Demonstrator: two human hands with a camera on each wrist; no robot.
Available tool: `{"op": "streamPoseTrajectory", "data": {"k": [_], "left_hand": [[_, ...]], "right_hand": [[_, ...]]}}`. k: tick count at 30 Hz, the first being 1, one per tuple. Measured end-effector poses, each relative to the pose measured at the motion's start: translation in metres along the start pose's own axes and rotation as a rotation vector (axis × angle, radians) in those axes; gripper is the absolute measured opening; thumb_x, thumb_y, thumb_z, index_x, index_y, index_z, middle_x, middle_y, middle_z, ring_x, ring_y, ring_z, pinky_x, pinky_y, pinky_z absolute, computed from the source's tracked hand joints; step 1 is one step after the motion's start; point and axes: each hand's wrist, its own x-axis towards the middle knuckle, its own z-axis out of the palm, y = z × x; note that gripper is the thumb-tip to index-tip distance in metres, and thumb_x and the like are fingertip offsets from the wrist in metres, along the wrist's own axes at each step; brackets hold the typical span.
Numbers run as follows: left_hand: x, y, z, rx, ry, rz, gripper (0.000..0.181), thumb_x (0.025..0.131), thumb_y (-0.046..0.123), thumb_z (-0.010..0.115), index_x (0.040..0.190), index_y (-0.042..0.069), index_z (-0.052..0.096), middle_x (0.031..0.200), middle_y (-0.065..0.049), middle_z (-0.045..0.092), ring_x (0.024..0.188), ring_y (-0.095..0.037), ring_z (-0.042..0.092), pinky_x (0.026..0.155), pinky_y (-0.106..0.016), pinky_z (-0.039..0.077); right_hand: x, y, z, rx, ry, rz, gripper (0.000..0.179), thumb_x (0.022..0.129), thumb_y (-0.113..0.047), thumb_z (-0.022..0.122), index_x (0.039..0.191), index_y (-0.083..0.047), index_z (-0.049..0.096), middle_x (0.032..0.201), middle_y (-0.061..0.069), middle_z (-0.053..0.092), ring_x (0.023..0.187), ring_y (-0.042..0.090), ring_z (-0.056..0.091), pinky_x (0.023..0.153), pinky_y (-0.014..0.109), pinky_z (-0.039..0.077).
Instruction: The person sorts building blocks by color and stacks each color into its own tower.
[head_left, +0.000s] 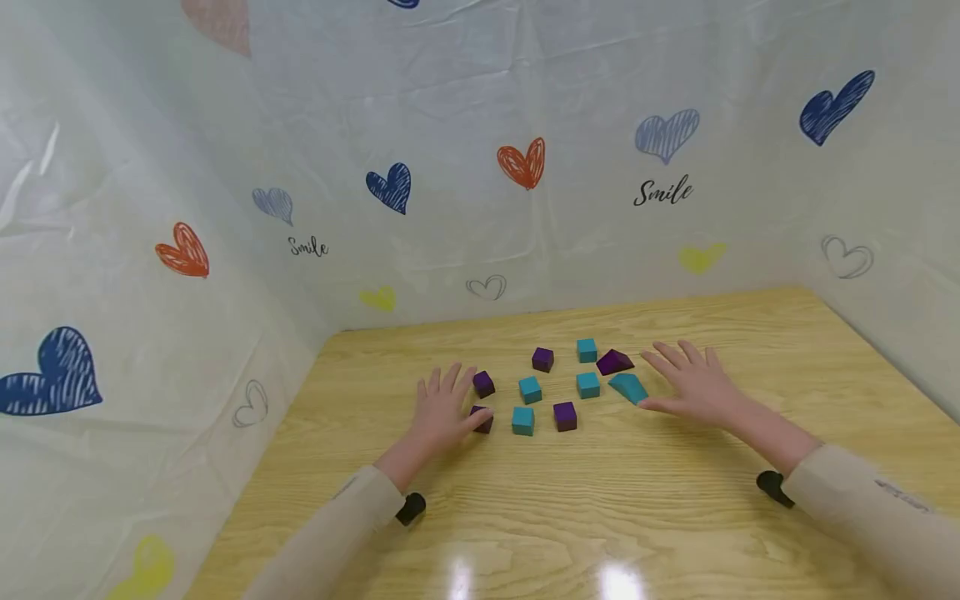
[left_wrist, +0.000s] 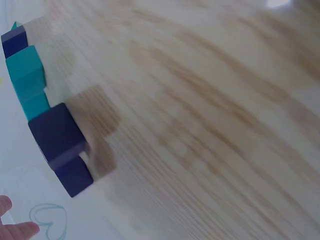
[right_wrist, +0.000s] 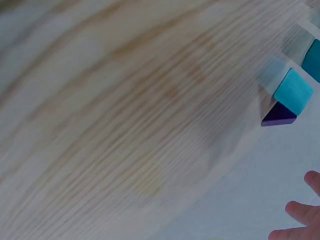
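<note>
My left hand (head_left: 441,413) is spread above the wooden table, left of a group of small blocks. Its thumb partly covers a purple cube (head_left: 480,424) in the head view; whether they touch I cannot tell. Another purple cube (head_left: 483,384) is beside its fingertips. On the other side, my right hand (head_left: 699,390) has its fingers spread and holds nothing. Nearest to it are a blue wedge-shaped block (head_left: 628,387), close to the thumb tip, and a purple triangular block (head_left: 615,362). The right wrist view also shows that blue wedge-shaped block (right_wrist: 293,92) and several fingertips (right_wrist: 302,212).
Between the hands are several blue cubes (head_left: 588,385) and more purple cubes (head_left: 566,416), set apart on the table (head_left: 540,517). A white sheet (head_left: 450,100) printed with hearts hangs behind the table and at its sides.
</note>
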Motion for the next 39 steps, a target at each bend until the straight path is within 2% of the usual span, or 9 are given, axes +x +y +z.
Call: {"op": "streamPoseTrajectory", "data": {"k": [5, 9, 12, 16, 20, 22, 26, 33, 39], "left_hand": [[0.014, 0.016, 0.0, -0.045, 0.04, 0.065, 0.067, 0.088, 0.048, 0.054, 0.141, 0.013, 0.034, 0.14, -0.013, 0.039, 0.128, -0.039, 0.032, 0.103, -0.056, 0.022], [0.026, 0.028, 0.003, -0.059, 0.044, 0.08, 0.056, 0.088, 0.04, 0.059, 0.134, 0.014, 0.045, 0.131, -0.009, 0.049, 0.118, -0.033, 0.043, 0.098, -0.051, 0.029], [0.034, 0.035, 0.006, -0.079, 0.025, 0.064, 0.048, 0.086, 0.037, 0.062, 0.128, 0.016, 0.052, 0.126, -0.008, 0.054, 0.113, -0.032, 0.047, 0.093, -0.049, 0.03], [0.044, 0.041, 0.008, -0.109, -0.011, 0.041, 0.044, 0.084, 0.033, 0.066, 0.123, 0.015, 0.057, 0.116, -0.007, 0.06, 0.105, -0.029, 0.053, 0.087, -0.045, 0.037], [0.053, 0.047, 0.009, -0.183, -0.082, 0.007, 0.045, 0.084, 0.03, 0.066, 0.124, 0.011, 0.056, 0.111, -0.007, 0.062, 0.099, -0.024, 0.058, 0.085, -0.04, 0.045], [0.057, 0.051, 0.01, -0.245, -0.129, -0.034, 0.046, 0.085, 0.028, 0.065, 0.125, 0.009, 0.055, 0.112, -0.009, 0.061, 0.099, -0.023, 0.058, 0.086, -0.039, 0.046], [0.061, 0.058, 0.01, -0.327, -0.197, -0.108, 0.046, 0.085, 0.024, 0.066, 0.126, 0.006, 0.054, 0.114, -0.011, 0.06, 0.101, -0.024, 0.058, 0.085, -0.037, 0.047], [0.064, 0.064, 0.009, -0.265, -0.195, -0.146, 0.046, 0.083, 0.027, 0.068, 0.123, 0.008, 0.057, 0.111, -0.007, 0.063, 0.098, -0.021, 0.059, 0.082, -0.036, 0.048], [0.067, 0.063, 0.01, -0.29, -0.192, -0.136, 0.039, 0.084, 0.023, 0.067, 0.119, 0.007, 0.061, 0.11, -0.007, 0.064, 0.099, -0.021, 0.06, 0.081, -0.036, 0.049]], "right_hand": [[0.024, -0.018, 0.007, 0.062, -0.002, -0.032, 0.076, 0.081, -0.053, 0.06, 0.138, -0.007, 0.039, 0.138, 0.02, 0.039, 0.126, 0.048, 0.027, 0.098, 0.068, 0.014], [0.045, -0.037, 0.012, 0.142, 0.032, -0.075, 0.072, 0.081, -0.045, 0.065, 0.135, -0.004, 0.042, 0.13, 0.021, 0.048, 0.121, 0.045, 0.037, 0.1, 0.063, 0.019], [0.06, -0.05, 0.016, 0.182, 0.055, -0.122, 0.065, 0.081, -0.037, 0.067, 0.13, 0.0, 0.047, 0.111, 0.019, 0.061, 0.099, 0.037, 0.055, 0.096, 0.057, 0.031], [0.079, -0.064, 0.023, 0.224, 0.03, -0.169, 0.055, 0.083, -0.031, 0.067, 0.124, 0.001, 0.053, 0.1, 0.015, 0.066, 0.082, 0.029, 0.061, 0.082, 0.047, 0.045], [0.093, -0.073, 0.03, 0.329, -0.075, -0.164, 0.048, 0.084, -0.024, 0.066, 0.122, 0.003, 0.055, 0.112, 0.018, 0.062, 0.098, 0.032, 0.059, 0.081, 0.043, 0.047], [0.098, -0.077, 0.033, 0.367, -0.131, -0.172, 0.045, 0.085, -0.021, 0.065, 0.121, 0.004, 0.056, 0.114, 0.019, 0.061, 0.104, 0.034, 0.056, 0.084, 0.043, 0.046], [0.105, -0.084, 0.037, 0.412, -0.219, -0.192, 0.041, 0.086, -0.016, 0.063, 0.121, 0.004, 0.055, 0.115, 0.018, 0.06, 0.106, 0.033, 0.055, 0.086, 0.043, 0.046], [0.116, -0.092, 0.044, 0.36, -0.222, -0.234, 0.035, 0.086, -0.013, 0.063, 0.116, 0.004, 0.059, 0.11, 0.017, 0.062, 0.102, 0.031, 0.058, 0.084, 0.038, 0.048], [0.121, -0.092, 0.05, 0.369, -0.233, -0.22, 0.032, 0.086, -0.013, 0.063, 0.114, 0.003, 0.061, 0.109, 0.017, 0.063, 0.1, 0.031, 0.059, 0.083, 0.038, 0.048]]}}
